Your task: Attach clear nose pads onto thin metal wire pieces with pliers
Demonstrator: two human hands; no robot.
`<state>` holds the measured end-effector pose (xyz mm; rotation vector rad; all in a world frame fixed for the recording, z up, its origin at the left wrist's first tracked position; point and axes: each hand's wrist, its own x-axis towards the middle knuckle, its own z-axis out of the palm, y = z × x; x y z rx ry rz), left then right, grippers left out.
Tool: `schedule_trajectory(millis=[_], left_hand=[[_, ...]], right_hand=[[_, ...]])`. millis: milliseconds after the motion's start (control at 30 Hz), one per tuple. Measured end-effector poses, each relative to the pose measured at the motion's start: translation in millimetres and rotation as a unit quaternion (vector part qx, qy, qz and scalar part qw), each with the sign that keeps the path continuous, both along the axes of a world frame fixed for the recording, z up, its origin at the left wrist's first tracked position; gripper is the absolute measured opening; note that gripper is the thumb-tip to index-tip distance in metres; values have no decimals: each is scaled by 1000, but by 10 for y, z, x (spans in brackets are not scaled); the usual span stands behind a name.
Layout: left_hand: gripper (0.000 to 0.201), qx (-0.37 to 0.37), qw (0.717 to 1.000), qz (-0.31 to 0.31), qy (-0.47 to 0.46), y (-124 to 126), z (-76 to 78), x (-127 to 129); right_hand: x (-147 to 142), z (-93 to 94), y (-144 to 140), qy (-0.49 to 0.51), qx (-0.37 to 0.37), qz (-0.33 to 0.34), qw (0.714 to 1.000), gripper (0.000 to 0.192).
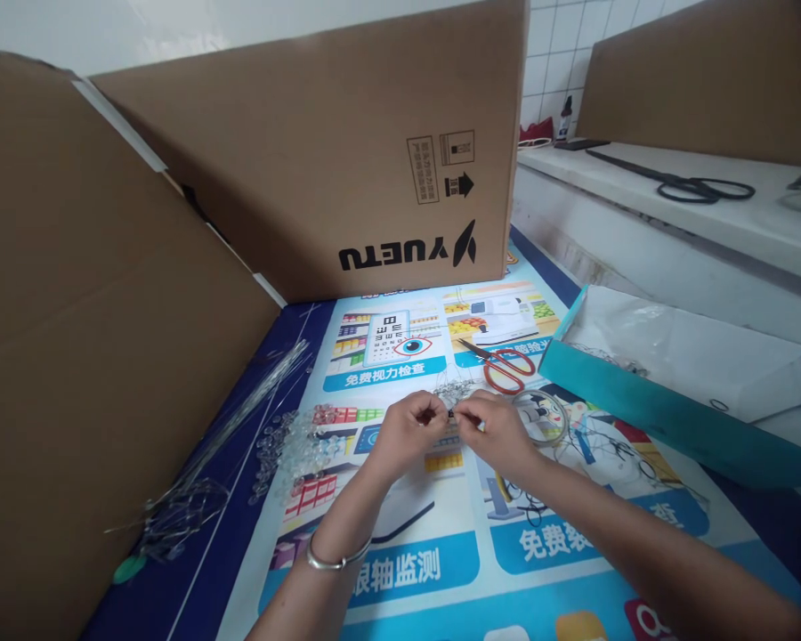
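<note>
My left hand [409,431] and my right hand [495,429] meet over the middle of the printed sheet, fingertips almost touching. Both are pinched closed on something small and dark between them, too small to make out. Just beyond the fingers lies a small heap of clear beads [452,388]. Left of my left hand, many loose clear beads [300,450] are spread out. Red-handled scissors [507,367] rest beyond my right hand, and a coil of thin wire [548,417] lies beside it. A silver bangle [337,561] circles my left wrist.
Cardboard panels [294,169] stand at the left and back. A teal-edged box [667,423] with small items sits to the right, near loose dark cords [634,458]. Thin wires [240,414] lie at the left. Large black scissors [687,182] rest on a white ledge [647,169].
</note>
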<state>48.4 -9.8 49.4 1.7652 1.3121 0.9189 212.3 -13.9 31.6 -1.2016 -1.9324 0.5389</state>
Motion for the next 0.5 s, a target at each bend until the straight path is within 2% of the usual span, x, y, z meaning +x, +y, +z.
schedule_trajectory(millis=[200, 333, 500], left_hand=[[8, 35, 999, -18, 18, -11, 21, 10], [7, 55, 997, -29, 39, -15, 29, 16], [9, 69, 996, -34, 51, -14, 35, 21]], right_hand=[[-4, -9, 9, -68, 66, -31, 995, 11], [19, -18, 31, -76, 78, -31, 994, 11], [73, 44, 41, -118, 131, -21, 984, 11]])
